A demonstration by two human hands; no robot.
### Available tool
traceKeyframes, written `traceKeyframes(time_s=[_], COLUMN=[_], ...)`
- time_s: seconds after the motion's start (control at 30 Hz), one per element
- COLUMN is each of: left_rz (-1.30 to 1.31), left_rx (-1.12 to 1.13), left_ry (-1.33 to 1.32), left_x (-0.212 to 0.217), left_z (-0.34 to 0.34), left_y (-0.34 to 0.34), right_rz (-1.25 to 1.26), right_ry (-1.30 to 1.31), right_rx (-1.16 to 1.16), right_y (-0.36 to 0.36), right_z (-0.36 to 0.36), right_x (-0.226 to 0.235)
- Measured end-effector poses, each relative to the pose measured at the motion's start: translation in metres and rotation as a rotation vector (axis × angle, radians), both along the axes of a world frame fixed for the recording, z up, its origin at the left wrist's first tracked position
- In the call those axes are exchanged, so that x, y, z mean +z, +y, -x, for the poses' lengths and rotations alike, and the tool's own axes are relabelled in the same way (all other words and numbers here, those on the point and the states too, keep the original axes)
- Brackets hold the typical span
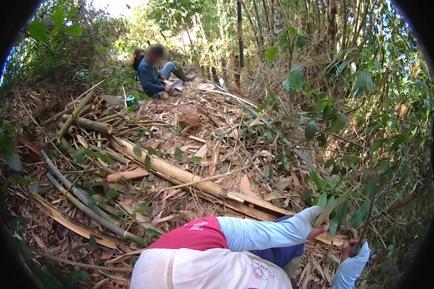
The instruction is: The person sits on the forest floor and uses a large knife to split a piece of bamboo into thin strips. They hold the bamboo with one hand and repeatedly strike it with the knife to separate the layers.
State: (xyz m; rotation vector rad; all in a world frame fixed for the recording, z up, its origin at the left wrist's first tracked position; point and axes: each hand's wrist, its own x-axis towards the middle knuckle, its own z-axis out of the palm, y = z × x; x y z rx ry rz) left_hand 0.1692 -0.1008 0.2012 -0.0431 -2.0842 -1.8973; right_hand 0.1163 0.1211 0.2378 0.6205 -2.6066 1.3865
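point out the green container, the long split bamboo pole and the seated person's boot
green container (131,101), head view, middle of its body
long split bamboo pole (178,174), head view, pale upper face near mid-length
seated person's boot (183,75), head view, on the dark shaft

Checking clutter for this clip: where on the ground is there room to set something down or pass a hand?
Little bare ground. The flattest patch is the leaf litter between the long split bamboo and the seated person. Left is crowded with bamboo poles; right, leafy branches close in around both hands, left hand and right hand.
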Motion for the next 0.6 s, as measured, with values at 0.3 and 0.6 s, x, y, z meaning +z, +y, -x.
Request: traceKeyframes(time_s=[0.3, 0.6], left_rz=[-0.363, -1.475], left_rx=[-0.058, -0.621], left_ry=[-0.156, -0.116], left_x=[-0.01, -0.077], left_z=[0.011, 0.036], left_y=[0.012, 0.024], right_rz=[-0.217, -0.834], right_ry=[0.243, 0.16], right_rx=[0.021, 0.166], right_y=[-0.006, -0.023], right_z=[0.009, 0.011], right_x=[0.012, 0.042])
